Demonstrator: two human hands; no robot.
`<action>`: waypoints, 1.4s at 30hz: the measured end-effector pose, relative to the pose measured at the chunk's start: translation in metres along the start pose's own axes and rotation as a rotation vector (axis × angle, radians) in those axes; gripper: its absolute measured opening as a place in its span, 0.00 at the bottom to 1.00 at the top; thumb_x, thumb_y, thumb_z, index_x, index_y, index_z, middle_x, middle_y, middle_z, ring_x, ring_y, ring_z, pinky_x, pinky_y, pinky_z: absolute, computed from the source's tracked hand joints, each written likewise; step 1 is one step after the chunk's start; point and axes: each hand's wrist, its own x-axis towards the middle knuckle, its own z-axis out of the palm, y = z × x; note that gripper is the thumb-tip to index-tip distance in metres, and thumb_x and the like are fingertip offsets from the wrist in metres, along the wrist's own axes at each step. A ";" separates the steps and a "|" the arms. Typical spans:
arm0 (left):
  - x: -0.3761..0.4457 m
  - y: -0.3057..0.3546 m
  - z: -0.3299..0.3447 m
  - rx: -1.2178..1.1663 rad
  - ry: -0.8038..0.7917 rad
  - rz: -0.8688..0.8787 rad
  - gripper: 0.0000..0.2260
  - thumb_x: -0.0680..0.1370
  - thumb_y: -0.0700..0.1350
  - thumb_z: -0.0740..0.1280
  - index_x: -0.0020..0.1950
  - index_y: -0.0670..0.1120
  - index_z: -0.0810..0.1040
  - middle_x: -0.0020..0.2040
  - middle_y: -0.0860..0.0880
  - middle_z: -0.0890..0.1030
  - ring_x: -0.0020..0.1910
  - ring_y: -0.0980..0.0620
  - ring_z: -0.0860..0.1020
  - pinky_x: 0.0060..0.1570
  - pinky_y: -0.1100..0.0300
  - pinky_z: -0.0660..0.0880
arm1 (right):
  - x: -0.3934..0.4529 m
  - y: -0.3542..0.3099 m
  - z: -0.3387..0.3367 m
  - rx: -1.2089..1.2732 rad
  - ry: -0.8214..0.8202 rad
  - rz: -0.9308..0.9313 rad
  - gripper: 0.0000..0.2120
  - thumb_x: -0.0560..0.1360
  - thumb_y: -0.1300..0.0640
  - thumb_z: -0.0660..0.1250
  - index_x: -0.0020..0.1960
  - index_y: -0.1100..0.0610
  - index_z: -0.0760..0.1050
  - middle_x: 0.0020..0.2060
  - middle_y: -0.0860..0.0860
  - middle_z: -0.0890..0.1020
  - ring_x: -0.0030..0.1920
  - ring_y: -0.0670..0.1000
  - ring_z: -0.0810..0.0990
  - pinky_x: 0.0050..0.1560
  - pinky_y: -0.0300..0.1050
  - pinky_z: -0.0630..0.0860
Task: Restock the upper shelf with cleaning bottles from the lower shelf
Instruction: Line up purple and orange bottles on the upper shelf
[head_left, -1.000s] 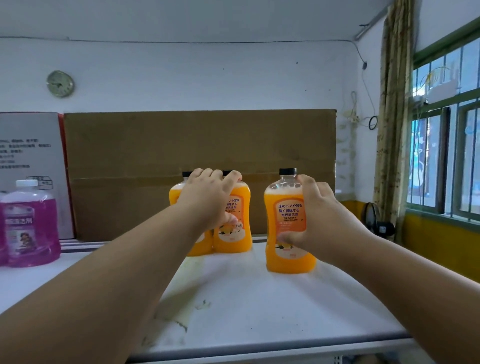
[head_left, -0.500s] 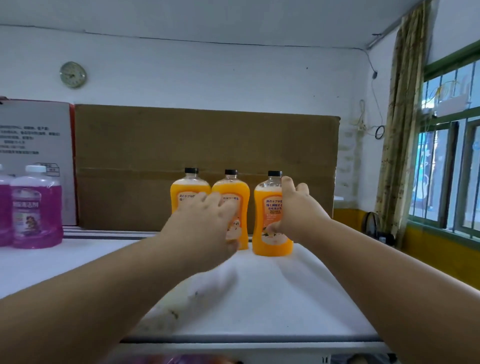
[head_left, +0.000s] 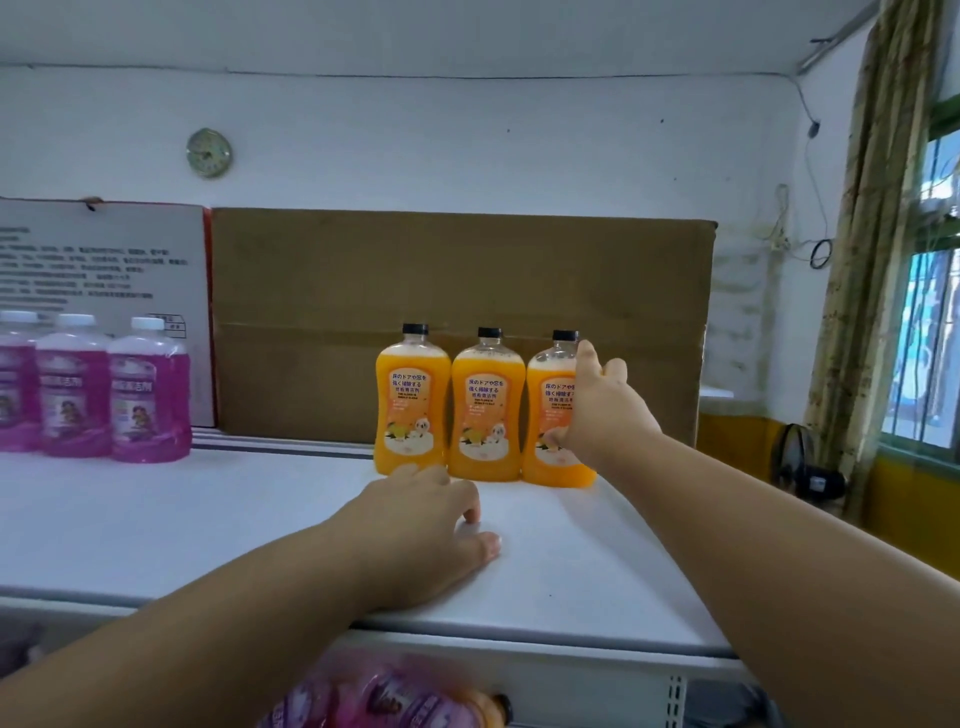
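- White upper shelf (head_left: 156, 525) across the middle of the frame, carrying every standing bottle.
- Brown cardboard (head_left: 462, 270) upright along the shelf's back, centre.
- Three purple bottles (head_left: 148, 389) at the left edge.
- Three orange bottles (head_left: 412, 400) side by side at centre, against the cardboard.
- Right hand (head_left: 597, 410) curled round the rightmost orange bottle (head_left: 550, 410), thumb low on the label.
- Left hand (head_left: 431, 525) flat on the shelf just before the row, fingers loose, holding nothing.
- More purple bottles (head_left: 374, 701) blurred at bottom centre, under the shelf.
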 end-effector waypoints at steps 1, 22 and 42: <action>0.000 0.000 0.000 -0.003 -0.001 -0.002 0.17 0.79 0.66 0.58 0.61 0.58 0.74 0.62 0.55 0.74 0.59 0.55 0.69 0.63 0.52 0.70 | -0.002 0.001 0.000 -0.003 0.006 -0.005 0.56 0.66 0.42 0.78 0.79 0.47 0.42 0.73 0.59 0.61 0.58 0.59 0.79 0.47 0.51 0.80; -0.128 -0.035 0.023 -0.275 0.571 0.347 0.13 0.78 0.59 0.60 0.58 0.54 0.75 0.54 0.55 0.78 0.50 0.58 0.71 0.48 0.65 0.66 | -0.223 -0.127 -0.118 0.160 0.346 -0.286 0.29 0.73 0.42 0.69 0.69 0.52 0.65 0.62 0.53 0.72 0.58 0.51 0.73 0.55 0.51 0.74; -0.085 -0.080 0.221 -0.301 0.154 0.047 0.10 0.80 0.50 0.66 0.60 0.51 0.75 0.58 0.50 0.77 0.56 0.48 0.75 0.55 0.53 0.74 | -0.325 -0.078 0.033 0.183 -0.137 -0.150 0.27 0.71 0.47 0.74 0.66 0.53 0.72 0.59 0.51 0.75 0.55 0.51 0.74 0.53 0.37 0.63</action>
